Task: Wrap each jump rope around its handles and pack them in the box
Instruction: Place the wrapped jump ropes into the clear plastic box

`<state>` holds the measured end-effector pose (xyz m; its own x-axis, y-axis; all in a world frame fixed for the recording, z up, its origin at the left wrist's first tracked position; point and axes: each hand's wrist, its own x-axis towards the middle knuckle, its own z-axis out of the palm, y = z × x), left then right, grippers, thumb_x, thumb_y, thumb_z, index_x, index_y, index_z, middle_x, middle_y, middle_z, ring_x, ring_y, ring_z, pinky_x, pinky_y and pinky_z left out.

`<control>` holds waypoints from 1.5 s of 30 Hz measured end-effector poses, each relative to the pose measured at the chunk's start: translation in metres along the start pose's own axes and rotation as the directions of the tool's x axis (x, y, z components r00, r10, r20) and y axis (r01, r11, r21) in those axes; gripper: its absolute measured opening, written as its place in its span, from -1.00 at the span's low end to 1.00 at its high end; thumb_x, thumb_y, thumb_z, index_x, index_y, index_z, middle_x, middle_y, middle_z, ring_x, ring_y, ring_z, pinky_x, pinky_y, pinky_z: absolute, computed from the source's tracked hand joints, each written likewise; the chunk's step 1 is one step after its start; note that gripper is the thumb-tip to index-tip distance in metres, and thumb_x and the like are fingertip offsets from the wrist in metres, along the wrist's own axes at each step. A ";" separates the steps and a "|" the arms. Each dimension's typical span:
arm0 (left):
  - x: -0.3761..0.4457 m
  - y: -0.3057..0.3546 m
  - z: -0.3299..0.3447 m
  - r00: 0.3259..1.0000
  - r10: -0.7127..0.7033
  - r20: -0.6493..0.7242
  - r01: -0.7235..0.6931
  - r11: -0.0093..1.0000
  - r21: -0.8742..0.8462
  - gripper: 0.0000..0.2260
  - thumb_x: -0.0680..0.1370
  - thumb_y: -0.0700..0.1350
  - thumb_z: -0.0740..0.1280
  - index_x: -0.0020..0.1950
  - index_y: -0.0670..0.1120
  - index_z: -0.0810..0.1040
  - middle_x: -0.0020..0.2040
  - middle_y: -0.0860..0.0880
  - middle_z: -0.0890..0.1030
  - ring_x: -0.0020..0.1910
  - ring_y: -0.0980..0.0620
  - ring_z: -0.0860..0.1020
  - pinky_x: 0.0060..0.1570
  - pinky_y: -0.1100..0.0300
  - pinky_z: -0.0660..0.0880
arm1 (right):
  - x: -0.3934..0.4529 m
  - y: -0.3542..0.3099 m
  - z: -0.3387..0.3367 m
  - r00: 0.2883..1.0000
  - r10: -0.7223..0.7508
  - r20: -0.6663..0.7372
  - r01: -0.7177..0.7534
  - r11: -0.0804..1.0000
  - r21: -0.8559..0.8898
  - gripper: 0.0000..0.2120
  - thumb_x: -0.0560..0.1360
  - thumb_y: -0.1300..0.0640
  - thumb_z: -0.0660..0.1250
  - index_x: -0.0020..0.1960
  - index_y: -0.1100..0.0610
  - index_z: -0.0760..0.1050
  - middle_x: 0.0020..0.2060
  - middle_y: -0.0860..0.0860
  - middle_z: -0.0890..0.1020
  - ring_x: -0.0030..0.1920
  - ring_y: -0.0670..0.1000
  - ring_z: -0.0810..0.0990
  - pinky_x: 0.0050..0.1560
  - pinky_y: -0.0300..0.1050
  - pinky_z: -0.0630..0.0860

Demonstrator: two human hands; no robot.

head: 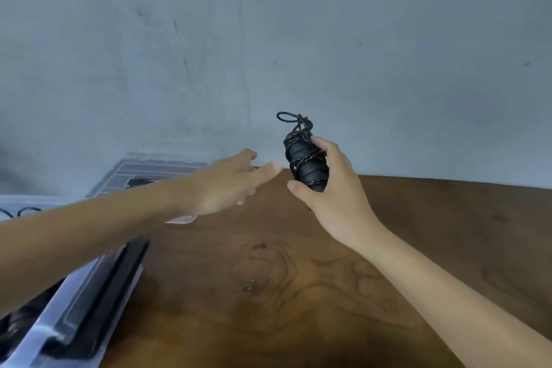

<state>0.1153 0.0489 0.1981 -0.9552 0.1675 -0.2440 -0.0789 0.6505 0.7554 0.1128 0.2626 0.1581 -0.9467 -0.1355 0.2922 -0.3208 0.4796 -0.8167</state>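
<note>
My right hand (331, 188) grips a black jump rope bundle (304, 158), its cord wound around the two handles with a small loop sticking up at the top. It is held upright above the far edge of the wooden table (268, 278). My left hand (227, 182) reaches across from the left with fingers extended toward the bundle, a short gap apart, holding nothing. A clear plastic box (59, 323) with a black rim sits at the lower left; dark rope shapes show inside it.
A clear lid or second container (149, 170) stands behind my left forearm at the table's back left. A grey wall fills the upper half of the view. The wooden table extends to the right and front.
</note>
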 end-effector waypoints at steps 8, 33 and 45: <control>-0.041 -0.032 -0.059 0.987 0.160 0.004 -0.152 0.942 -0.300 -0.51 0.64 0.32 0.16 0.42 0.06 0.49 0.21 0.06 0.72 0.20 0.09 0.67 0.27 0.03 0.56 | -0.006 -0.096 0.076 0.983 -0.138 0.125 0.119 0.982 0.149 -0.31 0.50 -0.08 0.50 0.50 -0.24 0.21 0.34 -0.22 0.45 0.27 -0.22 0.49 0.26 -0.06 0.57; -0.141 -0.243 -0.292 0.948 0.318 0.008 -0.281 0.825 0.491 -0.47 0.45 0.28 0.53 0.34 0.28 0.42 0.10 0.32 0.61 0.06 0.33 0.58 0.05 0.37 0.49 | 0.010 -0.185 0.251 0.977 -0.085 0.193 0.065 0.992 0.108 -0.68 0.67 -0.13 0.13 0.39 -0.19 0.42 0.22 -0.27 0.61 0.21 -0.26 0.59 0.31 0.01 0.53; -0.129 -0.297 -0.268 0.974 0.216 0.075 -0.180 0.518 0.836 -0.20 0.44 0.56 0.26 0.50 0.10 0.28 0.21 0.12 0.51 0.15 -0.02 0.56 0.05 0.13 0.47 | -0.021 -0.178 0.311 0.930 -0.015 0.368 0.181 0.889 -0.420 -0.58 0.70 -0.09 0.12 0.55 -0.15 0.31 0.45 -0.28 0.40 0.46 -0.30 0.23 0.31 -0.52 0.03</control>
<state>0.1860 -0.3644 0.1683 -0.9255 0.3593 -0.1203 0.3692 0.9265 -0.0732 0.1806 -0.0891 0.1426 -0.8861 -0.4522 0.1012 -0.4440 0.7661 -0.4648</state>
